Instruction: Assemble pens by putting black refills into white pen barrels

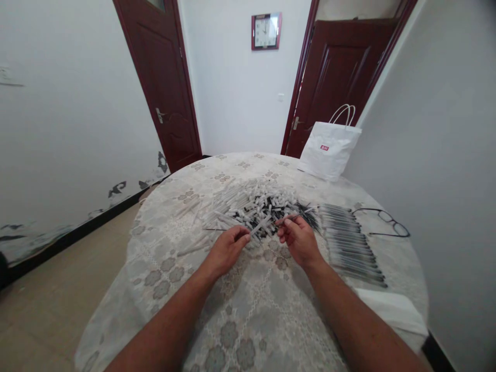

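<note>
My left hand is closed in a pinch on a pale pen barrel, which slants up to the right over the pile. My right hand is closed, thumb and fingertips together, on a thin pen refill whose far end sticks out to the right. Both hands are just above the near edge of a heap of white pen caps, pale barrels and black parts. A dark thin stick lies left of my left hand; whether the fingers touch it is unclear.
Finished-looking pens lie in a row at the right. Beyond them are eyeglasses, and a white paper bag stands at the back right. A white item lies near my right forearm. A patterned cloth covers the round table.
</note>
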Demonstrator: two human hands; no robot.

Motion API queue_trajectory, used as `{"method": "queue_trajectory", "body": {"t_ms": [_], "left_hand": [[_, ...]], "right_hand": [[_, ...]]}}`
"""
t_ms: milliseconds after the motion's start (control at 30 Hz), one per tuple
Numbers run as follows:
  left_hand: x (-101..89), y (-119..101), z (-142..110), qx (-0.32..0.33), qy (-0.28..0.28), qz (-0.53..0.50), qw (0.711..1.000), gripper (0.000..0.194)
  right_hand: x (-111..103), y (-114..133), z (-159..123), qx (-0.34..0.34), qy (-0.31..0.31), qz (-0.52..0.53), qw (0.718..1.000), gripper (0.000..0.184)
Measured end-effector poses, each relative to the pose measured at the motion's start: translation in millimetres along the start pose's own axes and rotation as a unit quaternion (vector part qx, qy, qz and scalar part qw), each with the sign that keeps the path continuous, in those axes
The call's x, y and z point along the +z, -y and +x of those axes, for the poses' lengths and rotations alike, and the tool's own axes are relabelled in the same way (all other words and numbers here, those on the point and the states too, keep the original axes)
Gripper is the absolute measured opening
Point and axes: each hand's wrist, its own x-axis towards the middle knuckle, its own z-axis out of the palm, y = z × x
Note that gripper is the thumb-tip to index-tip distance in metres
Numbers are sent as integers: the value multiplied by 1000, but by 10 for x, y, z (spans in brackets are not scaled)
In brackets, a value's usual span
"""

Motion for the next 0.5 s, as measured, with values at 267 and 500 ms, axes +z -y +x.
{"method": "queue_trajectory", "body": {"t_ms": [267,500], "left_hand": [[169,173,19,41,-29,-26,998,26],[149,282,-21,79,-66,-9,995,24]], "right_hand": [[-5,-18,26,-27,-15,7,999,21],[19,-68,4,-18,2,6,1000,21]]}}
